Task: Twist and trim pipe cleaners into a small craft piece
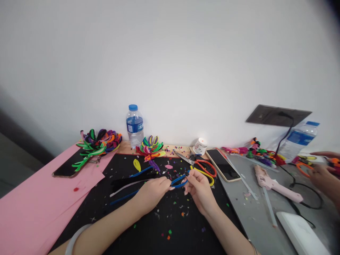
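A blue pipe cleaner (177,185) is bent into a narrow loop between my two hands, above the black mat (148,232). My left hand (155,193) pinches its left end. At the right end, the fingers of my right hand (199,187) are closed on it. Just beyond my right hand lie scissors (205,168) with red handles and a curved yellow strip (211,181). Left of the loop, more blue pipe cleaners (123,199) rest on the mat. A yellow leaf-shaped loop (136,165) and a purple one (154,165) lie farther back.
Along the wall stand a water bottle (135,125), a colourful pipe-cleaner bunch (102,141) and a paper cup (200,146). One phone (224,165) lies right, another (69,164) left on pink paper (34,205). A pink glue gun (277,186) lies near another person's hand (322,179).
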Demonstrator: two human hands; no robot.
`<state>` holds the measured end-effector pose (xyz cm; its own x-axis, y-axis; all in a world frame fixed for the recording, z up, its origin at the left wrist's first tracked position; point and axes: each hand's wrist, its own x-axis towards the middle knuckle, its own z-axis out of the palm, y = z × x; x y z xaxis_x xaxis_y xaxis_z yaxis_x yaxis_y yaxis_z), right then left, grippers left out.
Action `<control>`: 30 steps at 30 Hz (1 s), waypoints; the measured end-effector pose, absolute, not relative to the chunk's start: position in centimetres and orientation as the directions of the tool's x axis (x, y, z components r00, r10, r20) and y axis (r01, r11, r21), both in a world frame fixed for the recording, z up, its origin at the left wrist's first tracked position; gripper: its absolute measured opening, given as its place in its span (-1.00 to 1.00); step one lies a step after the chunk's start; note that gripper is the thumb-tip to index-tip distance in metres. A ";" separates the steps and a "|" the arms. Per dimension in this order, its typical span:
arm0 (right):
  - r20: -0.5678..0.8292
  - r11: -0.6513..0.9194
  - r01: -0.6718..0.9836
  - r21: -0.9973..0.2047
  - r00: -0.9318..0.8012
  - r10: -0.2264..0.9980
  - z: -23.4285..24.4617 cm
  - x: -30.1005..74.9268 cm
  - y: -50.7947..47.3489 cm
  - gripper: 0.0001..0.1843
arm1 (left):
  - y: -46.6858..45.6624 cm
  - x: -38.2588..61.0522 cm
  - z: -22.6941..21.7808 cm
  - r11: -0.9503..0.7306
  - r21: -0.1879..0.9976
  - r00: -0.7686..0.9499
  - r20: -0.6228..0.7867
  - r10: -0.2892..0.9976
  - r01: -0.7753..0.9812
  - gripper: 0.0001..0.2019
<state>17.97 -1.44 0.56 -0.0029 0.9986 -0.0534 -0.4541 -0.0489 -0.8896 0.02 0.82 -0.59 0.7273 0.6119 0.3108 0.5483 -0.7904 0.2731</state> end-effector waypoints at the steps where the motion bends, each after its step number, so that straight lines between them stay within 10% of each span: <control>1: -0.061 -0.063 -0.469 -0.881 -0.021 0.998 0.6 18.0 -1.4 -0.81 | 0.9 0.0 -0.6 -0.790 0.278 0.722 0.321 0.613 0.547 -0.65; 11: -0.115 -0.180 -0.500 -0.847 -0.157 0.981 0.8 18.0 -1.4 -0.88 | 0.5 -0.1 -0.2 -0.652 0.647 0.596 0.360 0.718 0.396 -0.69; 21: 0.093 0.101 -0.165 -0.981 0.056 0.994 0.4 17.8 -1.9 -0.84 | 0.4 0.6 0.2 -0.282 0.906 0.418 0.134 0.898 0.315 -0.61; 30: 0.228 0.253 0.196 -0.948 -0.139 0.964 1.2 18.7 -1.2 -0.80 | 1.1 0.5 -1.0 0.292 0.956 0.680 -0.217 0.700 0.005 -0.60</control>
